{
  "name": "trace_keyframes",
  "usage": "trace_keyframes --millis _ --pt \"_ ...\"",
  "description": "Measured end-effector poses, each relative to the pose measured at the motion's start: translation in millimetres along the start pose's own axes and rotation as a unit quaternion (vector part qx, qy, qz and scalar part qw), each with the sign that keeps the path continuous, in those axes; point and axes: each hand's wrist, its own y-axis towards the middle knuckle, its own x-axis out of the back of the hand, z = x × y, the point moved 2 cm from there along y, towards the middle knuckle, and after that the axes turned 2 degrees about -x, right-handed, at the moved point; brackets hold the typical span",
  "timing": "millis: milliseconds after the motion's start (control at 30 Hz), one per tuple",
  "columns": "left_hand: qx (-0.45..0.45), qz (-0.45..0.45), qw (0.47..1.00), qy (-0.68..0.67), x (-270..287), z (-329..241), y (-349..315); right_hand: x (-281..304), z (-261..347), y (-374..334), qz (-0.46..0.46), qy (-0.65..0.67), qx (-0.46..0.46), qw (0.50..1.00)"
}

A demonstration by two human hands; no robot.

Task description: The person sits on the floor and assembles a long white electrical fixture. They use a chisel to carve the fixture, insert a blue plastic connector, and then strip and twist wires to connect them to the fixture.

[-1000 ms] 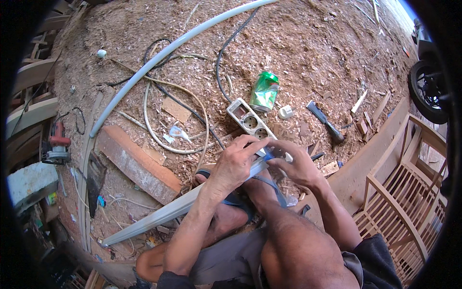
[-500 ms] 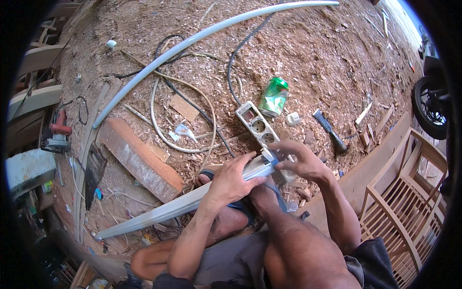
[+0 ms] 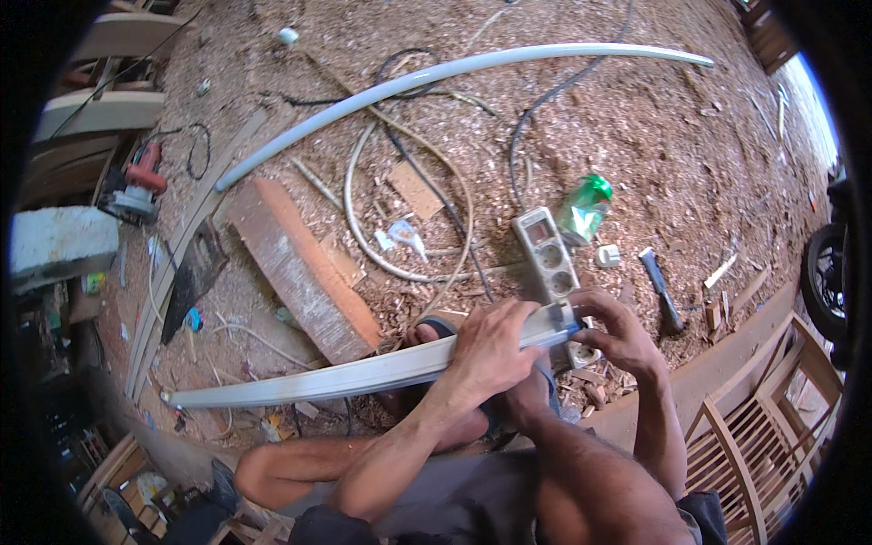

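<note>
A long white batten light fixture (image 3: 354,372) lies slantwise across my lap side, its far end low at the left. My left hand (image 3: 490,350) is wrapped over it near its right end, thumb along the near side. At that end sits a small blue piece (image 3: 571,327). My right hand (image 3: 627,334) is closed there, thumb and fingers bent around the end and partly hiding it. Just beyond my hands is a white power strip (image 3: 548,254), its lower part partly covered by the fixture and my right hand.
Wood shavings cover the ground. A white tube (image 3: 454,68), looped cables (image 3: 354,213), a wood block (image 3: 304,272), a green can (image 3: 586,209), a white plug-like piece (image 3: 608,256) and a dark-handled chisel (image 3: 660,289) lie about. A red power tool (image 3: 141,182) is left; a slatted wooden frame (image 3: 758,418) right.
My right hand's fingers, spread by the fixture's end before, have closed in on the blue piece there. The fixture now lies flatter, and the whole view has shifted.
</note>
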Motion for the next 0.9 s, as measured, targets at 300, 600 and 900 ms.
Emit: trace_keyframes --millis 300,600,900 --pt "-0.025 0.021 0.999 0.003 11 -1 6 4 5 7 0.041 0.142 -0.089 0.985" --pt "-0.025 0.053 0.998 -0.012 15 0 10 7 11 12 0.035 0.113 -0.116 0.986" --pt "-0.042 0.069 0.997 -0.004 14 2 16 9 18 14 0.052 0.049 -0.113 0.991"
